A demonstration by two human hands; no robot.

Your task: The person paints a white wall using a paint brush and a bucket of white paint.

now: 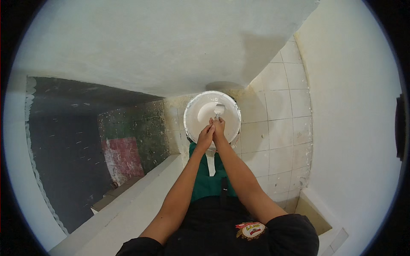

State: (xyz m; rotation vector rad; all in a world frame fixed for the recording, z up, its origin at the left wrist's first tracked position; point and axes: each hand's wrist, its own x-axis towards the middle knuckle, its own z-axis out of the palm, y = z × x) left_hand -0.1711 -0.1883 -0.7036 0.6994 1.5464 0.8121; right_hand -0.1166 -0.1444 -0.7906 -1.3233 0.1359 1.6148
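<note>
Both my hands are close together over a round white bucket (188,123) that holds a white, creamy mix (207,112). My right hand (219,128) is closed round the handle of a small putty knife (219,109). Its flat head points away from me over the mix and carries a thick white coat, with a grey edge showing at the far end. Beside it, my left hand (206,135) is closed and pressed against the right hand at the handle. My fingers hide most of the handle.
A pale wall (171,47) rises just beyond the bucket, and another wall (354,106) stands at the right. Stained tiles (279,104) cover the floor between them. At the left, past a low white ledge (141,192), is a dark surface (64,141) with white spatters.
</note>
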